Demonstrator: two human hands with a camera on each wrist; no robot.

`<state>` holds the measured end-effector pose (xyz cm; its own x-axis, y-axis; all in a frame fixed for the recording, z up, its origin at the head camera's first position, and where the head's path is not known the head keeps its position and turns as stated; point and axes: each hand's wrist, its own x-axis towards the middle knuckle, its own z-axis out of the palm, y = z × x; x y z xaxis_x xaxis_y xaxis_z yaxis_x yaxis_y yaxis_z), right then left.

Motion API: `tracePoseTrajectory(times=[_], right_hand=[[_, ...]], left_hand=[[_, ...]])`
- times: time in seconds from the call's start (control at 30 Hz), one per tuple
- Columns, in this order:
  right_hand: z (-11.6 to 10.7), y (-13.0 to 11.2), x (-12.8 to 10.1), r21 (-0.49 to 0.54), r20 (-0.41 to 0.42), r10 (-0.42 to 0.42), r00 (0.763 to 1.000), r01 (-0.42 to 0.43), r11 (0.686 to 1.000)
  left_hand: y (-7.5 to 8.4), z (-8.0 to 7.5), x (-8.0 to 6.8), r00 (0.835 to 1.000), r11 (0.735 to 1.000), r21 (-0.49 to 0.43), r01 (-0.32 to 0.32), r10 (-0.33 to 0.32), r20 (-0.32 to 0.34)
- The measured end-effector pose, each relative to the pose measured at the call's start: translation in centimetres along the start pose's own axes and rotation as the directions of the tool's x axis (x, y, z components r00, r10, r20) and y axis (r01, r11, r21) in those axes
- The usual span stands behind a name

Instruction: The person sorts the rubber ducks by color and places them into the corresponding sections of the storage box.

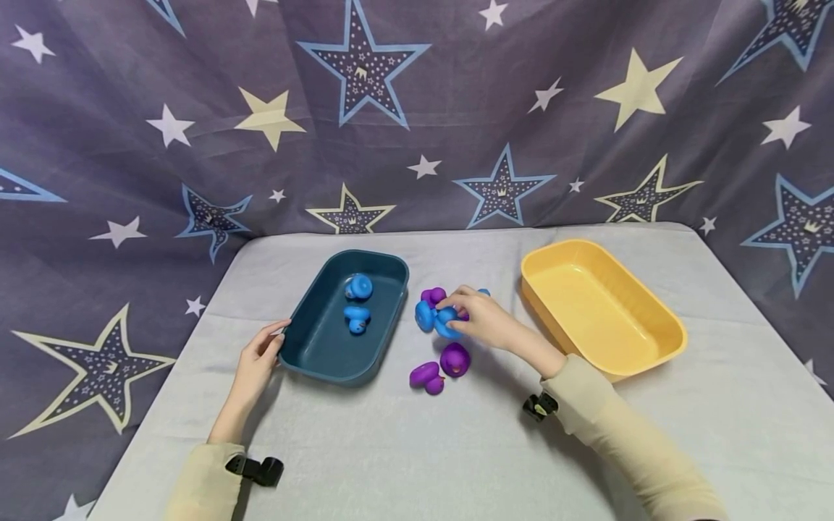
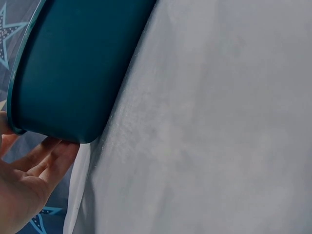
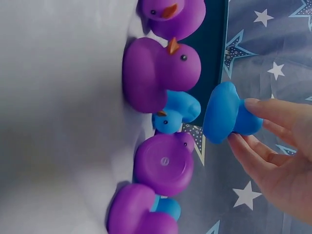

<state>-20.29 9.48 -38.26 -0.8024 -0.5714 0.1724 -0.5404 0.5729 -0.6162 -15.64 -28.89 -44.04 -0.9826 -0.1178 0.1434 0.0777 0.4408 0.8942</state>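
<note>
Raised off the table, a blue rubber duck [image 3: 222,114] is pinched between thumb and fingers of my right hand [image 1: 485,318], at the duck's head end. Below and around it lies a loose group: another blue duck [image 1: 424,316], a purple duck [image 1: 433,295] behind it, and two purple ducks [image 1: 455,359] nearer the front. My right hand partly hides others in the group. At the left, my left hand [image 1: 256,365] holds the near left corner of a dark teal tub [image 1: 332,358], thumb at the rim and fingers against the outer wall. Two blue ducks [image 1: 357,286] lie inside that tub.
A yellow tub [image 1: 586,289] stands at the right, close beside my right forearm. White cloth [image 1: 365,449] covers the table. A dark curtain with stars [image 1: 430,145] hangs behind the table's back edge.
</note>
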Motion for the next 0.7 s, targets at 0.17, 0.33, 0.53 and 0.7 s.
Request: tracePoseTrajectory(times=[0.17,0.33,0.53,0.7], right_hand=[[0.2,-0.6,0.4,0.031,0.012,-0.004,1.0,0.004,1.0],[0.4,-1.1,0.9,0.051,0.018,-0.018,1.0,0.017,0.999],[0.7,-1.7,1.3,0.059,0.027,-0.036,0.999,0.035,0.998],[0.8,-2.4,1.7,0.047,0.028,-0.061,0.998,0.06,0.997]], left_hand=[[0.1,0.0,-0.1,1.0,1.0,-0.006,0.009,-0.009,0.004],[0.2,0.0,-0.2,1.0,1.0,-0.001,0.022,-0.022,0.002],[0.1,0.0,-0.2,1.0,1.0,-0.008,0.026,-0.025,0.005],[0.1,0.0,-0.1,1.0,1.0,-0.001,0.021,-0.021,0.004]])
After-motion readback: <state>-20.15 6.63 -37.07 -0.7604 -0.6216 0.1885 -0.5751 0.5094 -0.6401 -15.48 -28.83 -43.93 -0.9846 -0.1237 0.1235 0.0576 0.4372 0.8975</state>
